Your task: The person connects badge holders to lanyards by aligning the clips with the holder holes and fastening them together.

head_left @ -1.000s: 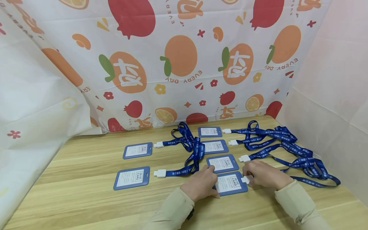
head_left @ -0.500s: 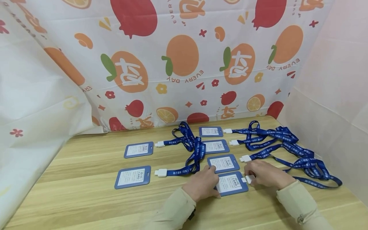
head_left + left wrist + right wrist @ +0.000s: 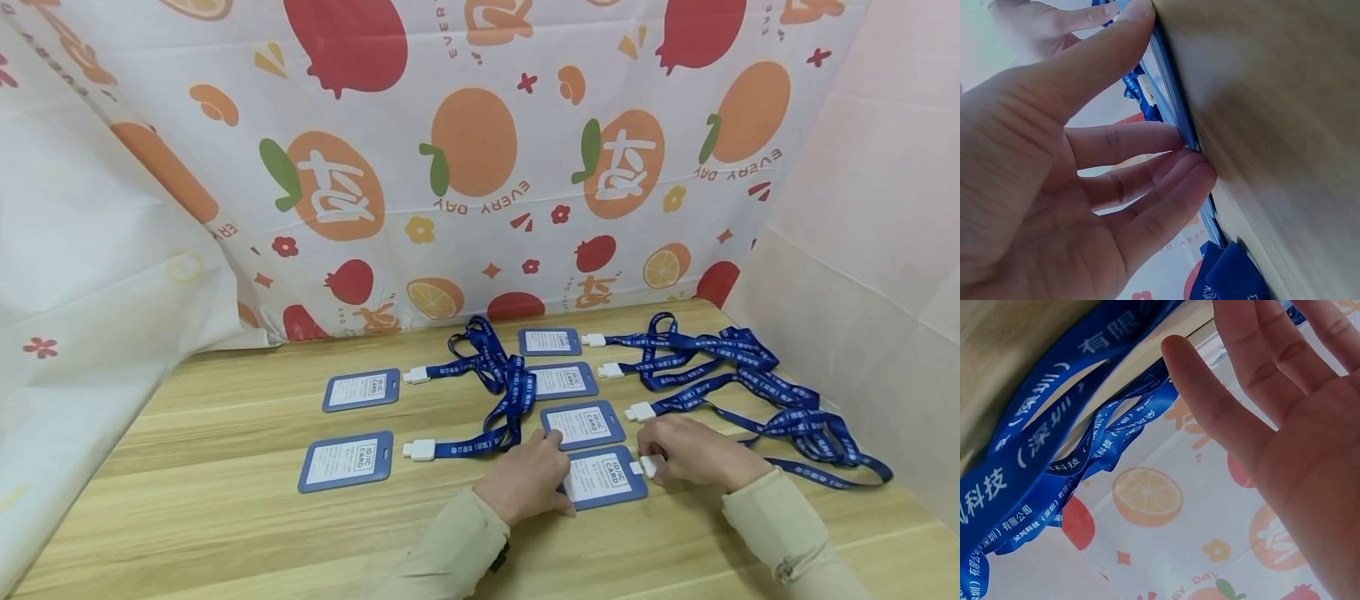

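Observation:
In the head view my left hand [image 3: 528,475] holds the nearest blue badge holder [image 3: 603,479] of the right column by its left end. The left wrist view shows the thumb [image 3: 1129,25] on one edge and the fingers [image 3: 1160,206] at the other, close over the wood. At the holder's slotted end my right hand [image 3: 690,454] pinches the white clip [image 3: 652,466] of a blue lanyard. A small white tab [image 3: 637,468] sits between clip and slot. In the right wrist view the printed lanyard straps [image 3: 1041,444] loop beside the right thumb [image 3: 1204,387].
Behind lie more badge holders [image 3: 582,425] in a column, with lanyard clips [image 3: 640,412] facing their slots. Two holders [image 3: 347,461] lie at left, near two lanyards [image 3: 480,444]. A fruit-print sheet [image 3: 405,183] hangs behind the wooden table [image 3: 187,533]; a pale wall [image 3: 870,275] stands right.
My right hand has shifted very slightly right, and more of the white clip shows beside its fingers. The left hand stays on the badge holder; the head view has moved a little.

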